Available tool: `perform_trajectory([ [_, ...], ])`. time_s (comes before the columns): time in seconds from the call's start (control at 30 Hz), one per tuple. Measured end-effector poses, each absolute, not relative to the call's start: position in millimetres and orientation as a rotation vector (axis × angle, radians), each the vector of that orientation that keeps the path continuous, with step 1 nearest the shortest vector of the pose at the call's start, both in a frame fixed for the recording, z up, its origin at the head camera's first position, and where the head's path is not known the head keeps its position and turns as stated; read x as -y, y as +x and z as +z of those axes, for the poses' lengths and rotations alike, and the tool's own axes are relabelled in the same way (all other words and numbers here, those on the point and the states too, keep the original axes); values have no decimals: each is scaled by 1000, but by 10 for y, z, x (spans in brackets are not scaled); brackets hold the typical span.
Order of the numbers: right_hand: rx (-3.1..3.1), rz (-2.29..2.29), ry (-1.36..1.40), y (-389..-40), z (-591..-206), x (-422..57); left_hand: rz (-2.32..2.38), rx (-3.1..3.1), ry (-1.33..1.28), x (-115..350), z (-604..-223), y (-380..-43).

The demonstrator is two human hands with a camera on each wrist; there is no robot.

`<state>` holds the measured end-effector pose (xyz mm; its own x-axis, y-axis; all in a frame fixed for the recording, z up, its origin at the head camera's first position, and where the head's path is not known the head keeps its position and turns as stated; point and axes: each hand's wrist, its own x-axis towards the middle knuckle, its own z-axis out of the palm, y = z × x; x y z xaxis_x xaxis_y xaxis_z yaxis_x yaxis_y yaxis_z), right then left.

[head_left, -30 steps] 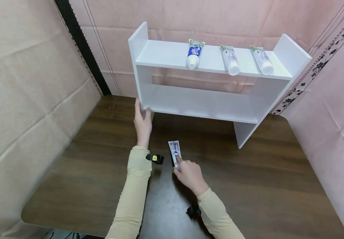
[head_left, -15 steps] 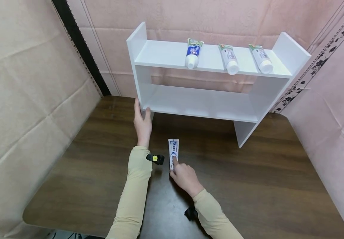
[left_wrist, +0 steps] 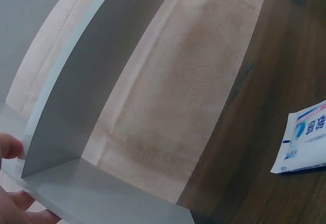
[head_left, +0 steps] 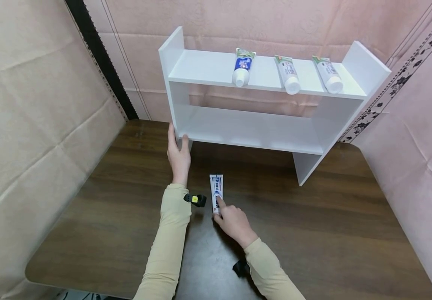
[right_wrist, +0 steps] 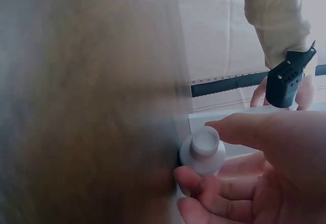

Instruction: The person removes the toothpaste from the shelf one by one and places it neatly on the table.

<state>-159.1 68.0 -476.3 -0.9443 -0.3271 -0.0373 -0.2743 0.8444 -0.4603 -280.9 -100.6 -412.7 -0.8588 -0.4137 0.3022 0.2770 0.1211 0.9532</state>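
A white toothpaste tube with blue print lies close over the brown table, its flat end toward the shelf. My right hand holds it near the cap end, index finger along its top. In the right wrist view the white cap shows between my thumb and curled fingers. My left hand grips the lower left side panel of a white two-tier shelf, thumb on the inner side. Part of that hand's fingers shows at the panel edge in the left wrist view.
Three toothpaste tubes lie on the upper tier, caps forward: a blue-labelled tube, a middle white tube and a right-hand white tube. The brown table extends under the shelf. Pink cloth hangs behind.
My right hand has shifted slightly left with the toothpaste tube, which has turned to point straighter toward the shelf. My left hand keeps its grip on the side panel.
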Motion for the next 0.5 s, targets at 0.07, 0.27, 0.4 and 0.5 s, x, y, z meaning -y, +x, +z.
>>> perform_trajectory([
  [0.07,-2933,-685,-474,-1595,-4748,-696,-1792,1900,129,1002,-4123,-2809],
  [0.27,-3009,-709,-465,-1609,-4646,-736,-1803,1890,124,1015,-4160,-2831],
  [0.4,-3035,-783,-453,-1634,-4514,-766,-1805,1891,123,1015,-4149,-2824],
  [0.5,-3093,-795,-465,-1673,-4380,-800,-1803,1897,134,1012,-4147,-2825],
])
